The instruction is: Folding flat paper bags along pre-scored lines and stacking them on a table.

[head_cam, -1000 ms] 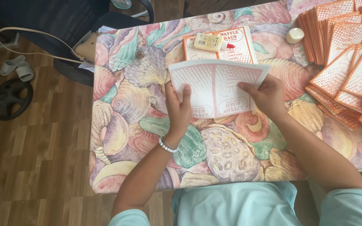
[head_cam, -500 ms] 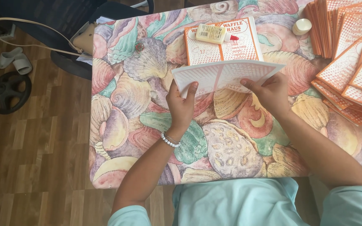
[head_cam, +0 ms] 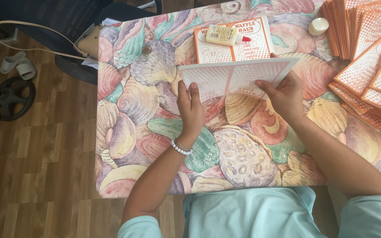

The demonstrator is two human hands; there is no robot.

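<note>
Holding the folded card [head_cam: 237, 77] above the worktop [head_cam: 155, 114] near the glue [head_cam: 225, 34], left hand [head_cam: 191, 110] and right hand [head_cam: 287, 94] with fingers clenched on its 2 lower corners; better to align edges evenly and press the fold firmly.

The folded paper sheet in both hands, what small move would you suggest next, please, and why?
Probably press the fold flat. The left hand and right hand pinch the orange-printed sheet at its near edge, with its centre crease raised above the shell-patterned tablecloth, so it looks only half closed.
</note>
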